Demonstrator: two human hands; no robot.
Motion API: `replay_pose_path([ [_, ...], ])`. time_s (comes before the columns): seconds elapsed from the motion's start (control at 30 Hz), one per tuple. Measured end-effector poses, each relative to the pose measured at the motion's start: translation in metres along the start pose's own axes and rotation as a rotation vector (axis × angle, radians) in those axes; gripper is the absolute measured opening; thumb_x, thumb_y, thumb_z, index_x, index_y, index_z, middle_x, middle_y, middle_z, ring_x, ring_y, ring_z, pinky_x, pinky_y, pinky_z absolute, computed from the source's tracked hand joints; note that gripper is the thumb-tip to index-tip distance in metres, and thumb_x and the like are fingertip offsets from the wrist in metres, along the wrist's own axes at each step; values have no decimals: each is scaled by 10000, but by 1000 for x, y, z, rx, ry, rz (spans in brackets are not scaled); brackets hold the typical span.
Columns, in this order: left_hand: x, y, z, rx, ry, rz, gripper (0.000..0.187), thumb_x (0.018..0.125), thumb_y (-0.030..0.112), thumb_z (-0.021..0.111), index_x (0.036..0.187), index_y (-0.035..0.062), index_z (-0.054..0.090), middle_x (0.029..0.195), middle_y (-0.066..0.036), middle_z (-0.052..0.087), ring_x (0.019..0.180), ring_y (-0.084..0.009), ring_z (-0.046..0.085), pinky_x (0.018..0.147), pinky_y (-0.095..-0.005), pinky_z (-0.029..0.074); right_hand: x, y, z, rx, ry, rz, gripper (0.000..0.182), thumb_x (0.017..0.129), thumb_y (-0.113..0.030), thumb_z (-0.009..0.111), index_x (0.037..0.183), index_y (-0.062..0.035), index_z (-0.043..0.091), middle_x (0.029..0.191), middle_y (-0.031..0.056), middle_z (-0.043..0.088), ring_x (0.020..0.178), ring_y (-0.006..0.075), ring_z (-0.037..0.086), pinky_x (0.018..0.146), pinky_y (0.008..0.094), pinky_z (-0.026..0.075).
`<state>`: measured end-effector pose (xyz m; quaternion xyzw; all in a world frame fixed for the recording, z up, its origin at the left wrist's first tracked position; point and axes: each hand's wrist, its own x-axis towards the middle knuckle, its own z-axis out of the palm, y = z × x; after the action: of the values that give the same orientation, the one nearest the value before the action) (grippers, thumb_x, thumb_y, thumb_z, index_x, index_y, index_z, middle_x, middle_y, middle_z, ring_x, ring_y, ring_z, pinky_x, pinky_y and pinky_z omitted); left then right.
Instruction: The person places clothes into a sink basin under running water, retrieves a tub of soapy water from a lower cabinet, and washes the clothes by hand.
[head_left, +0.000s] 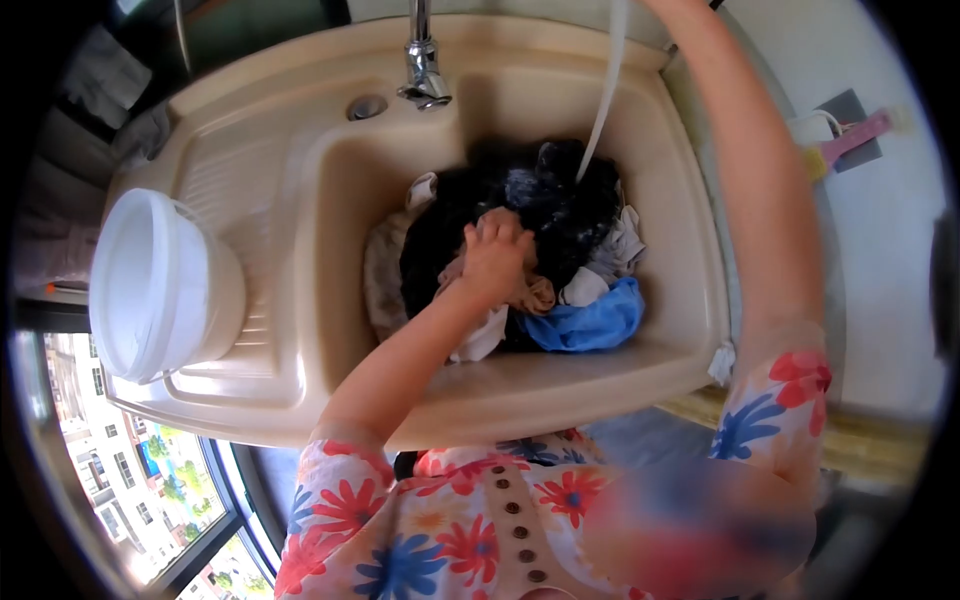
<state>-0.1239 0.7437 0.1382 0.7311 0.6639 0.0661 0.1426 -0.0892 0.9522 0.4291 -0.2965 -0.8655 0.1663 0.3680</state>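
Observation:
In the beige sink (705, 330) lies a heap of laundry. Dark, wet-looking clothes (440, 240) make up its middle and back, a blue cloth (590, 320) lies at the front right, and brown cloth (535, 297) shows under my left hand (497, 255). That hand presses down on the heap with its fingers apart. My right arm (740, 130) reaches up along the sink's right side; its hand is cut off by the top edge. A pale stream of water (607, 95) falls onto the dark clothes from above the frame.
A chrome tap (423, 75) stands at the sink's back. On the ribbed drainboard (235, 180) at left is a white bucket (215, 300). A pink-handled brush (850, 140) lies on the right ledge. A window (130, 450) is at lower left.

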Motion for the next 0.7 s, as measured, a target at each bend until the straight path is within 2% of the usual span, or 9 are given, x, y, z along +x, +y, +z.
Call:
replay_pose_path([
  [0.07, 18, 5, -2, 8, 61, 58, 634, 698, 288, 656, 1276, 197, 412, 1360, -165, 297, 1280, -382, 210, 971, -602, 223, -6, 34, 2, 152, -28, -31, 247, 881, -257, 484, 960, -23, 485, 749, 46, 569, 694, 142, 553, 613, 286, 452],
  [0.2, 49, 17, -8, -36, 115, 132, 641, 712, 423, 633, 1281, 237, 407, 1379, -165, 263, 1268, -425, 202, 947, -598, 264, -126, 123, 6, 162, -288, 268, 465, 905, -381, 428, 1253, -74, 459, 1246, 69, 492, 1095, 172, 484, 979, 339, 325],
  [0.27, 59, 16, 3, -63, 52, 95, 651, 710, 464, 625, 1283, 247, 403, 1385, -164, 253, 1263, -448, 185, 929, -603, 279, -196, 170, 56, 359, -371, 602, 440, 870, -225, 532, 1259, -38, 444, 1242, 101, 490, 1110, 183, 476, 933, 299, 375],
  [0.3, 63, 10, 14, -73, -2, 67, 656, 709, 472, 624, 1284, 247, 402, 1388, -162, 250, 1262, -458, 170, 921, -609, 281, -248, 226, 96, 213, -294, 473, 430, 839, -307, 539, 1191, -62, 505, 1143, 147, 539, 1054, 297, 512, 904, 367, 396],
  [0.33, 67, 6, 25, -77, -56, 36, 662, 707, 479, 623, 1285, 247, 400, 1390, -160, 247, 1261, -468, 155, 912, -616, 284, -269, 191, 106, -108, -499, 569, 379, 828, -254, 544, 1152, -59, 514, 1108, 166, 528, 1004, 342, 508, 872, 388, 418],
  [0.4, 78, -1, 37, -78, -64, 44, 536, 739, 385, 600, 1225, 217, 449, 1362, -164, 284, 1228, -467, 214, 878, -581, 348, -319, 172, 149, -552, -293, 322, 315, 812, -216, 541, 1081, -53, 518, 1052, 158, 524, 960, 364, 495, 825, 412, 436],
  [0.6, 137, 1, 53, -77, -155, -50, 413, 736, 155, 541, 1143, 204, 489, 1274, -156, 368, 1147, -417, 333, 852, -529, 408, -289, 231, 155, -471, -423, 462, 297, 798, -203, 536, 1061, -77, 477, 982, 143, 513, 954, 354, 485, 732, 444, 457],
  [0.63, 139, 0, 52, -38, -151, -66, 493, 706, 217, 617, 1181, 191, 486, 1214, -126, 412, 1116, -372, 364, 871, -472, 416, -290, 238, 159, -475, -370, 429, 318, 773, -258, 575, 1015, -59, 523, 969, 144, 562, 938, 343, 524, 740, 425, 462],
  [0.7, 144, -11, 24, -122, -294, -16, 535, 671, 296, 656, 1173, 189, 506, 1203, -123, 427, 1117, -376, 369, 869, -476, 414, -264, 264, 146, -219, -660, 447, 384, 733, -328, 613, 990, -47, 561, 931, 144, 596, 907, 328, 557, 758, 395, 464],
])
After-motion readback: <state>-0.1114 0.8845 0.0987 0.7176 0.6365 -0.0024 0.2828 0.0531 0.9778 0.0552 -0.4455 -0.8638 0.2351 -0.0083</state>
